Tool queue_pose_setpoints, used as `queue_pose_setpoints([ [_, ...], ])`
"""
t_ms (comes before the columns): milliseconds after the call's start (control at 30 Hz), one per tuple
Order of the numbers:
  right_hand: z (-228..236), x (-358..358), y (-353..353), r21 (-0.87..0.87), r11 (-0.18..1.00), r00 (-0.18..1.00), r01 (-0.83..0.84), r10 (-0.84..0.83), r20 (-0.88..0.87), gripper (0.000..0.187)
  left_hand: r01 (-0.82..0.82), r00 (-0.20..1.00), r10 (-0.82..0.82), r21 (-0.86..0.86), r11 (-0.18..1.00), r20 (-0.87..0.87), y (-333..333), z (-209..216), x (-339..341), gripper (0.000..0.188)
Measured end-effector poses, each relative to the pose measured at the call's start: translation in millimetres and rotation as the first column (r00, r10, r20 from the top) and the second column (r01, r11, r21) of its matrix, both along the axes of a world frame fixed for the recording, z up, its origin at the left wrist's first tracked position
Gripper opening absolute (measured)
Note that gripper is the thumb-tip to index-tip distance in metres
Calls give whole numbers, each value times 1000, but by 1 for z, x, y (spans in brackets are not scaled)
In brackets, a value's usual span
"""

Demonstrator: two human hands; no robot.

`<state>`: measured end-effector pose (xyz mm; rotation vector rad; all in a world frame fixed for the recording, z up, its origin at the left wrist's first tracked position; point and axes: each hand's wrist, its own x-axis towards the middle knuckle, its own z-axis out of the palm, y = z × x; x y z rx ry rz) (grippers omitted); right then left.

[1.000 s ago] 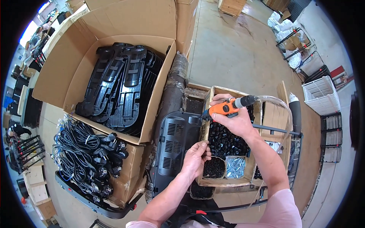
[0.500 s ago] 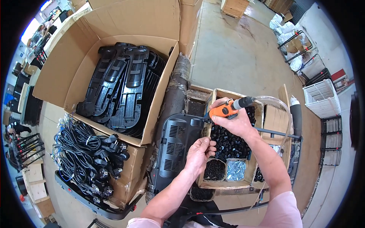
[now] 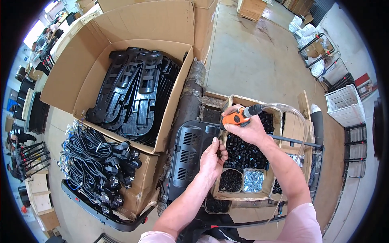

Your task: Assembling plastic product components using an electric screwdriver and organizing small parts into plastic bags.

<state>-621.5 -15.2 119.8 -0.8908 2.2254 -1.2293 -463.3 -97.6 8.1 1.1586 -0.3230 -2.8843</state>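
Observation:
In my right hand (image 3: 252, 128) is an orange pneumatic screwdriver (image 3: 234, 118), its clear hose (image 3: 298, 111) curving away to the right. The tool's front end is at the upper right edge of a black vented plastic cover (image 3: 187, 148); the hand hides the exact contact. My left hand (image 3: 211, 160) is just below, beside the cover's right edge. Its fingers are curled and the thumb points up; anything inside them is hidden. A wooden parts tray (image 3: 243, 198) lies under and right of my hands, with black knob-like pieces (image 3: 243, 152), small dark screws (image 3: 231, 180) and silver screws (image 3: 253, 181).
At upper left an open cardboard box (image 3: 150, 24) holds stacked black plastic covers (image 3: 146, 87). Bundled black power cords (image 3: 93, 154) lie on cardboard before it. A metal bar (image 3: 293, 140) crosses the tray's right part. White crates (image 3: 344, 103) stand far right.
My left thumb has lifted and straightened, and that hand has shifted slightly. The screwdriver stays at the cover's upper right edge in my right hand. The whole view has shifted a little.

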Motion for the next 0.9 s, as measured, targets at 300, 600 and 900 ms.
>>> queue_pose_setpoints([
  [300,38,35,1,-215,973,990,82,-54,133,51,-187,982,190,183,965,3,-17,7,-20,26],
  [600,48,45,-4,-260,964,987,48,-6,160,51,-235,942,305,373,897,-141,-37,4,-21,21],
  [900,37,32,-37,-264,964,995,37,-11,101,54,-259,950,287,206,944,-120,-26,37,-15,25],
])
